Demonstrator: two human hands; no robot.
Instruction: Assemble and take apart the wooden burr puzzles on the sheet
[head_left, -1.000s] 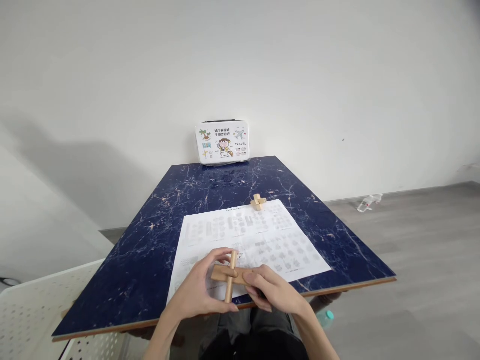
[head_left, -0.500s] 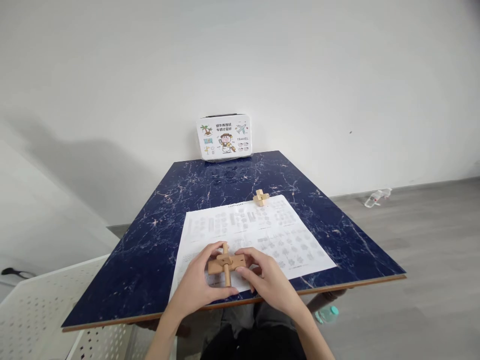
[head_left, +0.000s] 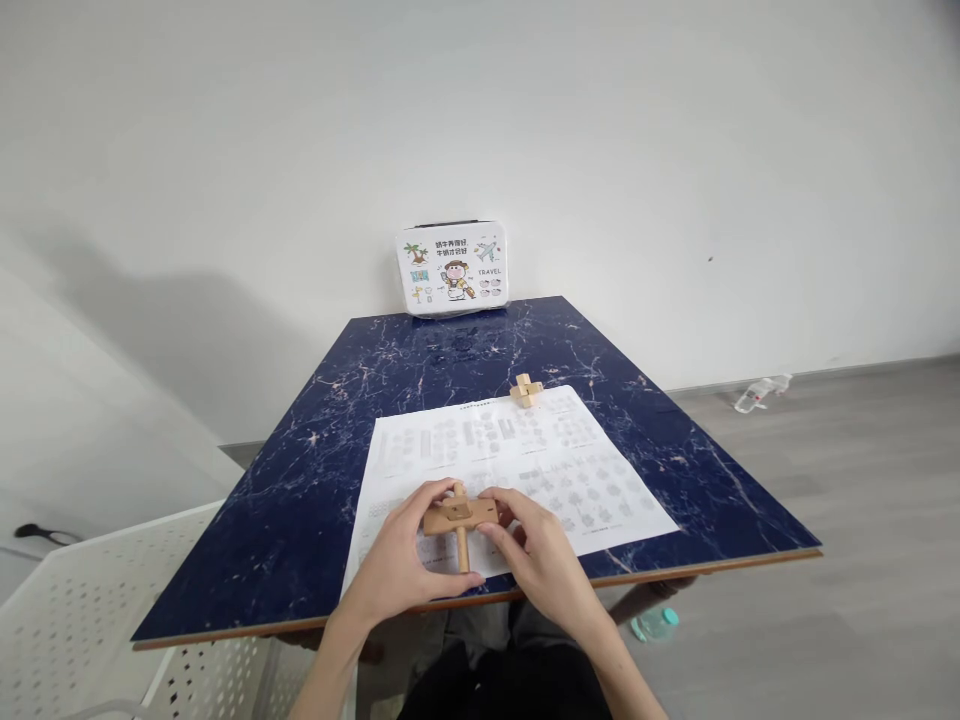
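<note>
A view from above a dark blue marbled worktop (head_left: 315,470), looking down at a person's two bare hands near its 6 o'clock edge. Both hands grip one wooden cross puzzle (head_left: 459,518), a short flat block with a thin peg running through it from 12 to 6 o'clock. The left hand (head_left: 401,565) curls around the block's 9 o'clock end, thumb and fingers closed on the wood. The right hand (head_left: 536,560) closes its fingertips on the 3 o'clock end, knuckles bent. The puzzle sits just above a white instruction sheet (head_left: 577,470) printed with small grey diagrams (too small to read), and whether it touches the paper cannot be told.

At the sheet's 12 o'clock edge rests a smaller wooden knot puzzle (head_left: 526,389), well apart from the hands. At the worktop's far 12 o'clock edge a white cartoon-printed case (head_left: 452,268) stands upright against the wall. Off the worktop at 8 o'clock is a white perforated basket (head_left: 82,620). A clear plastic bottle (head_left: 761,392) lies on the grey floor at 2 o'clock, near the wall.
</note>
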